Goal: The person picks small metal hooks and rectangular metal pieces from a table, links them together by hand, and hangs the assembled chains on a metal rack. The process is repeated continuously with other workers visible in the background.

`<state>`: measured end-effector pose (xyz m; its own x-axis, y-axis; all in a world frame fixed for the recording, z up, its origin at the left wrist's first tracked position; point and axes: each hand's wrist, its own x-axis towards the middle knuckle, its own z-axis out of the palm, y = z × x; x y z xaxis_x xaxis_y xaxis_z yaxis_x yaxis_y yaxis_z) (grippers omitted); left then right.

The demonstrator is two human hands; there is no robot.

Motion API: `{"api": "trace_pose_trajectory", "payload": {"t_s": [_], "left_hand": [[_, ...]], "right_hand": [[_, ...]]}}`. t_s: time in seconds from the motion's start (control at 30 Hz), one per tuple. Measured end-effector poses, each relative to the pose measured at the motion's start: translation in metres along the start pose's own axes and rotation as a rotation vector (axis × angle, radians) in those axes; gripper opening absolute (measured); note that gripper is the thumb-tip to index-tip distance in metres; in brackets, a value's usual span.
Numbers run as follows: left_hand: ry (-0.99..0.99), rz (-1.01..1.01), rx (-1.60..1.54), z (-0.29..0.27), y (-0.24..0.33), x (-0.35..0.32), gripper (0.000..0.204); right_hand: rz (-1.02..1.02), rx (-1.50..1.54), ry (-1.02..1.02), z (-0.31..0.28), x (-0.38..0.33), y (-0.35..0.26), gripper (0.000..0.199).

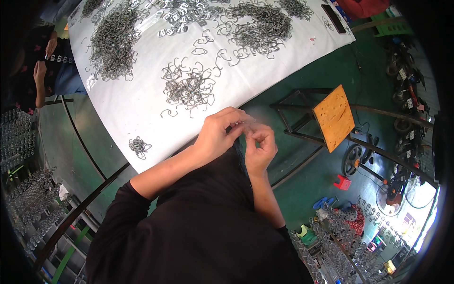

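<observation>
Close together at the table's near edge, both my hands have their fingertips pinched. My left hand (218, 133) is closed, thumb against the fingers, on something small and thin that the fingers mostly hide. Almost touching it, my right hand (260, 150) is closed too, with thumb and forefinger together; what lies in that pinch cannot be made out. Just beyond my hands a loose heap of bent metal wire hooks (189, 87) lies on the white-covered table (142, 106). A small clump of wire hooks (139, 147) rests near the left corner.
Bigger piles of wire hooks (113, 42) (260, 28) and a group of shiny metal clips (182, 16) cover the far table. A wooden-topped stool (335, 118) stands right. At left, another person's hands (40, 70) hold a strip of linked metal pieces. Metal racks flank the floor.
</observation>
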<state>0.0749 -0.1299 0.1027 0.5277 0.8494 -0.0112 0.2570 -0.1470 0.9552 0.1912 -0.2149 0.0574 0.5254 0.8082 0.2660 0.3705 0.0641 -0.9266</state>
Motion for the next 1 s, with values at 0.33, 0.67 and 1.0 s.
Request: {"api": "trace_pose_trajectory", "payload": {"t_s": [0.33, 0.67, 1.0], "left_hand": [[0.018, 0.028, 0.002, 0.005, -0.010, 0.000, 0.021], [0.085, -0.074, -0.030, 0.007, -0.012, -0.005, 0.022], [0.129, 0.022, -0.067, 0.013, -0.020, -0.006, 0.020]], "right_hand": [[-0.095, -0.192, -0.256, -0.006, 0.094, 0.042, 0.007], [-0.632, -0.843, -0.929, 0.098, 0.271, 0.119, 0.007], [-0.197, -0.532, -0.643, 0.053, 0.210, 0.080, 0.014]]}}
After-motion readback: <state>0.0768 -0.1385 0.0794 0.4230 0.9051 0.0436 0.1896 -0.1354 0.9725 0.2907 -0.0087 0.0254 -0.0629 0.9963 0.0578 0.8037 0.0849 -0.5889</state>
